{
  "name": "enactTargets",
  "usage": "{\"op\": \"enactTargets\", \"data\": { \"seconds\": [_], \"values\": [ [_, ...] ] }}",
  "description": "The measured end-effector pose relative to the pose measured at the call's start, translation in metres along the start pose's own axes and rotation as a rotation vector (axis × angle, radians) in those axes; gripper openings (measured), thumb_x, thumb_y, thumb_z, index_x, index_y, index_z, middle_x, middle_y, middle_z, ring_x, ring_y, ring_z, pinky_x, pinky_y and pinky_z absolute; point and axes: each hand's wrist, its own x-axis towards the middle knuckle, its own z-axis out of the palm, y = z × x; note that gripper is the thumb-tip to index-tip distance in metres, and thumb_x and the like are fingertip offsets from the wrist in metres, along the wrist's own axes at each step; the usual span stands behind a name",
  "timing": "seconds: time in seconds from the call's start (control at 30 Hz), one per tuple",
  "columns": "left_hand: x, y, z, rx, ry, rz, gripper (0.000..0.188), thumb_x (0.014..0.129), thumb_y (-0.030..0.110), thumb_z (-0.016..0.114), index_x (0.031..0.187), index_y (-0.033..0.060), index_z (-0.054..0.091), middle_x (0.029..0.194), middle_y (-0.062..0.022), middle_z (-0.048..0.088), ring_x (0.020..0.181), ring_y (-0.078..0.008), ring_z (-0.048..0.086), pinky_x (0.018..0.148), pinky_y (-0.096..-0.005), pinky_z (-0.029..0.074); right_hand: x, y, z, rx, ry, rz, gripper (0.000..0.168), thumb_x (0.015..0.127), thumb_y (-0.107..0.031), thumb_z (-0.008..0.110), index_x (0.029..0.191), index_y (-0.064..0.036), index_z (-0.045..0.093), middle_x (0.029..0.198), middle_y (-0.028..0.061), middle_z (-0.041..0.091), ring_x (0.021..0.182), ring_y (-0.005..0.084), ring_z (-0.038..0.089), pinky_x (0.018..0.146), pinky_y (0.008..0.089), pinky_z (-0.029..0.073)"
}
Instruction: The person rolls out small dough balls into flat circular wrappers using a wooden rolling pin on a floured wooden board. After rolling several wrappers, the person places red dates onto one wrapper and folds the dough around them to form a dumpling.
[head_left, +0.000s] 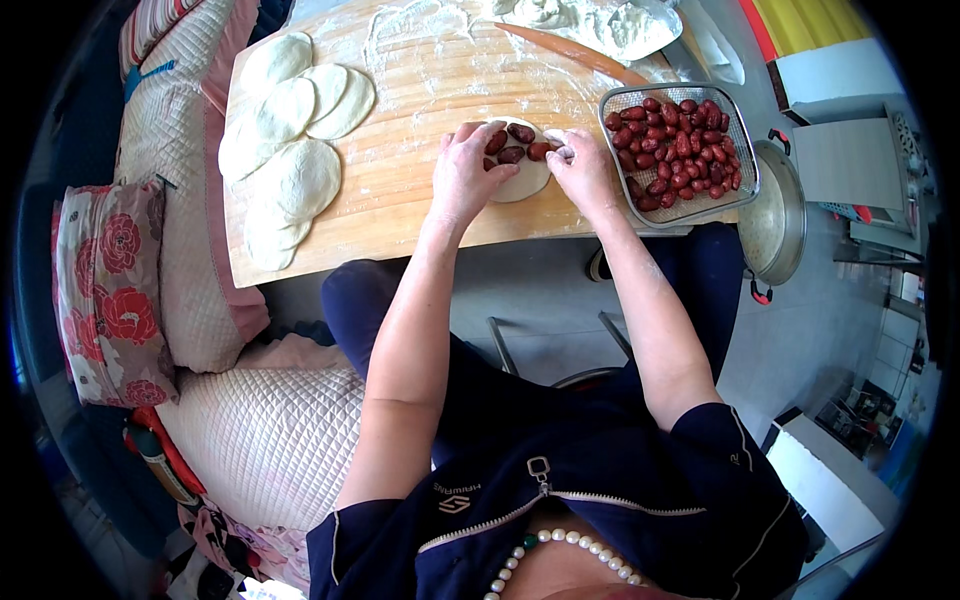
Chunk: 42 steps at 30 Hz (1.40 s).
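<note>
A flattened round of dough (521, 186) lies near the front edge of the wooden board (405, 172). Several red dates (511, 154) rest on its upper half. At the round's left side is my left hand (466, 169), its thumb and fingers spread around the nearest dates. My right hand (586, 171) is bent in at the right side, fingertips close together at the dough's rim and beside a date. Whether those fingers pinch anything is hidden. Flour whitens the fingers of both hands. Just right of this hand, a wire-mesh basket (628, 180) holds many more red dates.
Overlapping dough rounds (300, 180) cover the board's left side. A wooden rolling pin (574, 52) lies at the back right, by a tray of flour (637, 34). A metal pot (791, 217) stands beyond the right edge. On the left are a quilted seat cover (262, 442) and floral cushion (116, 300).
</note>
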Motion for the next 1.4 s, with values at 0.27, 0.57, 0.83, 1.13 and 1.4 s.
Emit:
{"op": "enactTargets", "data": {
  "seconds": [0.27, 0.57, 0.83, 1.13, 1.4],
  "values": [
    [0.002, -0.001, -0.002, -0.028, -0.054, 0.005, 0.07, 0.064, 0.015, 0.085, 0.129, 0.008, 0.06, 0.12, -0.0133, 0.063, 0.114, -0.0337, 0.055, 0.101, -0.0417, 0.043, -0.001, -0.015, -0.004, 0.01, -0.056, 0.011, 0.032, 0.074, 0.001, 0.068, 0.106, -0.002, 0.07, 0.094, 0.014, 0.064, 0.079, 0.025, 0.066, 0.074, 0.0348, 0.054],
    [0.003, -0.003, -0.015, -0.161, -0.031, -0.12, 0.051, 0.069, 0.012, 0.081, 0.118, 0.005, 0.066, 0.111, -0.0146, 0.064, 0.1, -0.032, 0.062, 0.091, -0.0415, 0.051, 0.014, -0.038, -0.008, -0.049, -0.034, -0.044, 0.025, 0.08, -0.011, 0.07, 0.104, -0.003, 0.071, 0.097, 0.0158, 0.065, 0.085, 0.0317, 0.067, 0.077, 0.0401, 0.054],
    [0.006, -0.013, 0.003, -0.218, -0.005, -0.041, 0.037, 0.084, 0.0, 0.064, 0.121, 0.0037, 0.065, 0.111, -0.014, 0.064, 0.09, -0.025, 0.068, 0.076, -0.0345, 0.056, 0.044, -0.032, 0.005, -0.2, -0.175, -0.036, 0.03, 0.081, -0.023, 0.071, 0.105, -0.004, 0.07, 0.096, 0.0178, 0.069, 0.091, 0.0368, 0.067, 0.082, 0.0457, 0.052],
    [0.004, -0.015, 0.002, -0.156, 0.012, 0.008, 0.037, 0.084, 0.0, 0.064, 0.12, 0.0047, 0.066, 0.11, -0.015, 0.065, 0.09, -0.0253, 0.069, 0.076, -0.0348, 0.056, 0.045, -0.05, -0.007, -0.257, -0.179, 0.088, 0.024, 0.087, -0.024, 0.066, 0.106, -0.01, 0.072, 0.095, 0.013, 0.072, 0.094, 0.0352, 0.067, 0.086, 0.0447, 0.052],
    [0.006, -0.017, 0.005, -0.185, 0.014, -0.033, 0.036, 0.083, 0.001, 0.065, 0.119, 0.0036, 0.065, 0.109, -0.0151, 0.064, 0.09, -0.0252, 0.069, 0.076, -0.0348, 0.056, 0.059, -0.023, -0.008, -0.194, -0.326, -0.438, 0.032, 0.083, 0.003, 0.064, 0.112, -0.008, 0.069, 0.117, 0.0092, 0.064, 0.108, 0.03, 0.06, 0.096, 0.0376, 0.049]
  ]
}}
